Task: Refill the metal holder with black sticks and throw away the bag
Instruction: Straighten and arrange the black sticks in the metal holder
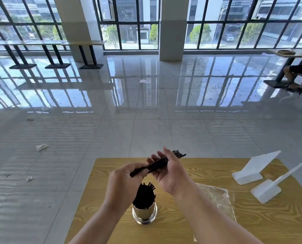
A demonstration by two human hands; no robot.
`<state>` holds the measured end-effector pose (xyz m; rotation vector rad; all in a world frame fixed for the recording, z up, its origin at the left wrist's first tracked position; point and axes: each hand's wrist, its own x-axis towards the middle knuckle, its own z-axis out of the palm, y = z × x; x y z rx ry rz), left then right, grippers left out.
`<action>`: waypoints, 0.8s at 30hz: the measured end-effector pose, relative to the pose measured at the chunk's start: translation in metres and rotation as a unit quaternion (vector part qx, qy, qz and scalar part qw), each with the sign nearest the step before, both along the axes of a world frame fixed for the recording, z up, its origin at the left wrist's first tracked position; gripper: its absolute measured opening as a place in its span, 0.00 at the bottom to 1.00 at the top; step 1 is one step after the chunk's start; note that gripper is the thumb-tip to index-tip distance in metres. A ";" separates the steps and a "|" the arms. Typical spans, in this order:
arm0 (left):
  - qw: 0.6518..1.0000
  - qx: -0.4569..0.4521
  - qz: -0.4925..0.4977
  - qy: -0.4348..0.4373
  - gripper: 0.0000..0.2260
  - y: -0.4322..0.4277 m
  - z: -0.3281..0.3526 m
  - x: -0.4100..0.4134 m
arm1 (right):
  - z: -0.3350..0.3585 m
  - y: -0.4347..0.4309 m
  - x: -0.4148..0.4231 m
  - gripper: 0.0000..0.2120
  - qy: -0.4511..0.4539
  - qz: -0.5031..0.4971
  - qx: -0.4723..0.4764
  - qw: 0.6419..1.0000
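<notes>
A shiny metal holder [144, 214] stands upright on the wooden table [190, 226], with many black sticks [145, 195] in it. Above the holder both hands hold a bundle of black sticks [160, 162] that lies slanted, its far end up to the right. My left hand [124, 182] grips the near end of the bundle. My right hand [171, 171] cups its middle, fingers partly spread. A clear plastic bag [217, 198] lies flat on the table to the right of the holder, partly hidden by my right forearm.
Two white plastic sign stands [254, 169] [268, 190] sit at the table's right side. Scraps of paper [41, 147] lie on the glossy tiled floor to the left. A seated person [300, 71] is at a far table on the right.
</notes>
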<state>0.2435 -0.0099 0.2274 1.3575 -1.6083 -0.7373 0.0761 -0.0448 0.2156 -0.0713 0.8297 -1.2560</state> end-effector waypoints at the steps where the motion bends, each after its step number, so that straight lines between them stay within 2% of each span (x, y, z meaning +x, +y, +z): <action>1: 0.998 0.047 -0.008 0.035 0.12 0.000 -0.009 0.003 | -0.001 -0.002 -0.001 0.14 0.050 0.006 0.018 0.999; 3: 0.987 0.139 -0.032 0.078 0.13 -0.004 -0.025 0.011 | -0.004 -0.003 -0.003 0.16 0.205 0.056 0.021 0.977; 5: 0.969 0.229 -0.059 0.075 0.10 -0.009 -0.040 0.022 | -0.006 -0.001 -0.006 0.21 0.400 0.118 -0.016 0.909; 6: 0.963 0.257 -0.065 0.046 0.09 -0.011 -0.047 0.028 | -0.007 0.002 -0.007 0.22 0.476 0.142 -0.044 0.867; 8: 0.964 0.259 -0.048 -0.043 0.08 -0.017 -0.063 0.039 | -0.009 0.005 -0.007 0.21 0.560 0.170 -0.094 0.805; 13: 0.964 0.230 -0.015 -0.135 0.07 -0.028 -0.081 0.054 | -0.025 0.015 0.007 0.24 0.669 0.195 -0.181 0.694; 14: 0.962 0.226 -0.019 -0.152 0.08 -0.030 -0.084 0.055 | -0.030 0.017 0.010 0.23 0.676 0.200 -0.185 0.685; 17: 0.953 0.217 -0.039 -0.208 0.14 -0.034 -0.092 0.054 | -0.043 0.021 0.018 0.18 0.667 0.226 -0.174 0.688; 19: 0.942 0.237 -0.053 -0.234 0.22 -0.038 -0.100 0.051 | -0.050 0.025 0.019 0.14 0.684 0.253 -0.173 0.662; 21: 0.929 0.262 -0.065 -0.252 0.29 -0.043 -0.108 0.046 | -0.056 0.028 0.015 0.16 0.703 0.256 -0.167 0.642; 24: 0.918 0.274 -0.085 -0.275 0.37 -0.050 -0.117 0.037 | -0.069 0.028 0.007 0.21 0.718 0.242 -0.163 0.632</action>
